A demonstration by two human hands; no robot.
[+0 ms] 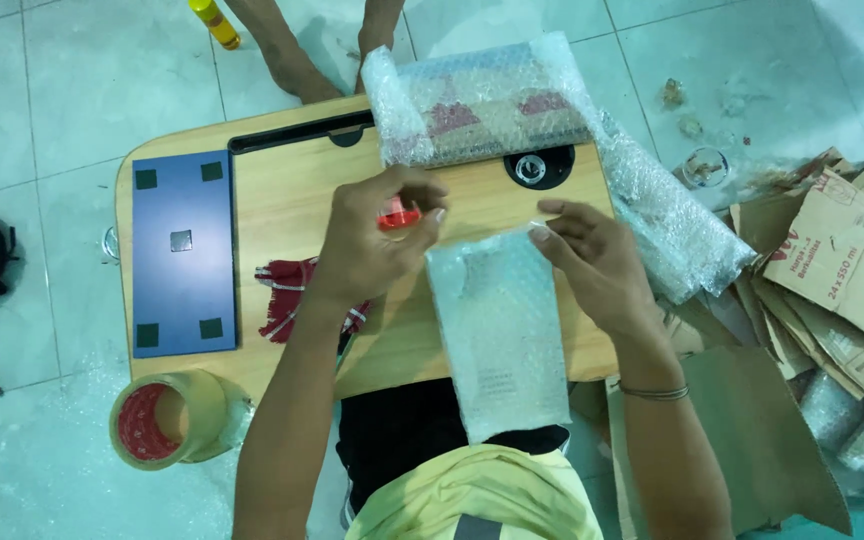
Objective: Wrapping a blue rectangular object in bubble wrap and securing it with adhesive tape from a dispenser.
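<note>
A flat packet wrapped in bubble wrap [500, 330] lies lengthwise on a low wooden lap table [282, 190], its near end hanging over the edge toward me. My left hand [377, 245] grips a small red tape dispenser [399, 215] at the packet's top left corner. At the top right corner my right hand [597, 260] presses down on the wrap with its fingertips.
A roll of bubble wrap [482, 100] lies across the table's far side, trailing off to the right. A dark blue panel [182, 255] covers the table's left part. A brown tape roll [167, 420] sits on the floor at left; cardboard pieces [832, 270] at right. Another person's legs [292, 55] stand beyond.
</note>
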